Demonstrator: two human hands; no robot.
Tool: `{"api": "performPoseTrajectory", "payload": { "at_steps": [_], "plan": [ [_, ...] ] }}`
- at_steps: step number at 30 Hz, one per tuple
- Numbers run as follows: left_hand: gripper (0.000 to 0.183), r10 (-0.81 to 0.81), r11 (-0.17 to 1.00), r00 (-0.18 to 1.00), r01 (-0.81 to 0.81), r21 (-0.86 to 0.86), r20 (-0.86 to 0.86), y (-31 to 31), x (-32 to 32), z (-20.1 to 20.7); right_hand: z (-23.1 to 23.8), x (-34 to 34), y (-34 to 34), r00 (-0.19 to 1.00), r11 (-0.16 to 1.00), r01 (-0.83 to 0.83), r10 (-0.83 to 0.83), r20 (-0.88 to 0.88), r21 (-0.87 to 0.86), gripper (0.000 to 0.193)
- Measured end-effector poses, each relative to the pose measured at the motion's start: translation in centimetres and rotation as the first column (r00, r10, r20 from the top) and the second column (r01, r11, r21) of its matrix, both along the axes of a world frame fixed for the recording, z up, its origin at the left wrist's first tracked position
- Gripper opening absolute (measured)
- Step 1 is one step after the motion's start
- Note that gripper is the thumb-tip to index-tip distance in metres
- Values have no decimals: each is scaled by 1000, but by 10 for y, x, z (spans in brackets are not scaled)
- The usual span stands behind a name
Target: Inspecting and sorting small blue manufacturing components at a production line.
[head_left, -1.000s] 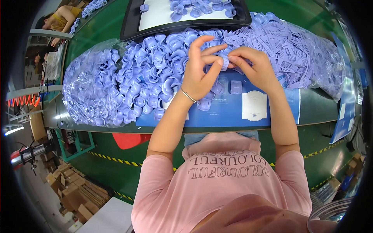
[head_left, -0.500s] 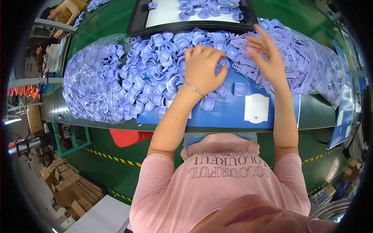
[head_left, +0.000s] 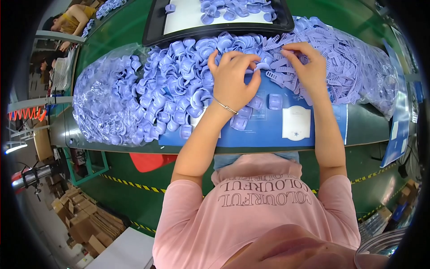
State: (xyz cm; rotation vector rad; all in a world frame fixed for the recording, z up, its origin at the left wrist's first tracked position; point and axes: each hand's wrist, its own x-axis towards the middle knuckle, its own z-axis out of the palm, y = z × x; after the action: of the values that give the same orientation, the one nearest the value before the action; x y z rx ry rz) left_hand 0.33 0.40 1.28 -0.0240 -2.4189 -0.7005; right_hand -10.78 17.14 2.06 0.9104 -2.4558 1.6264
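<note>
To your far left, locate the red coiled hose (head_left: 33,115), which hangs below the grey metal rail (head_left: 40,104). Lower on that side, note the stacked cardboard boxes (head_left: 83,217) beside a flat white surface (head_left: 127,251). Black-and-yellow tape (head_left: 130,183) marks the green floor (head_left: 148,206). A red object (head_left: 150,162) shows partly under the edge of your bench (head_left: 367,130). At upper left, observe a co-worker (head_left: 74,20) in a yellow top. To your right, a blue panel (head_left: 394,150) stands tilted.

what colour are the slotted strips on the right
Light purple slotted strips, best seen in the head view.
</note>
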Motion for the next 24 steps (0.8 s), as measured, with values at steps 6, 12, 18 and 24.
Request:
{"api": "performPoseTrajectory", "payload": {
  "at_steps": [6,12,18,24],
  "plan": [
    [35,-87,970,996,89,225,-18,-1,3,7,0,-1,2,1000,984,8,-9,-5,-176,15],
    [42,-214,712,957,291,639,-198,0,-1,-9,9,-4,6,945,874,9,152,290,-486,21],
    [41,-111,744,990,141,653,-87,6,1,4,2,-14,19,984,976,56,-19,-175,209,24],
    [30,-159,673,987,128,729,-26,2,2,8,7,-12,14,978,986,39,-4,-206,162,15]
  ]
}}
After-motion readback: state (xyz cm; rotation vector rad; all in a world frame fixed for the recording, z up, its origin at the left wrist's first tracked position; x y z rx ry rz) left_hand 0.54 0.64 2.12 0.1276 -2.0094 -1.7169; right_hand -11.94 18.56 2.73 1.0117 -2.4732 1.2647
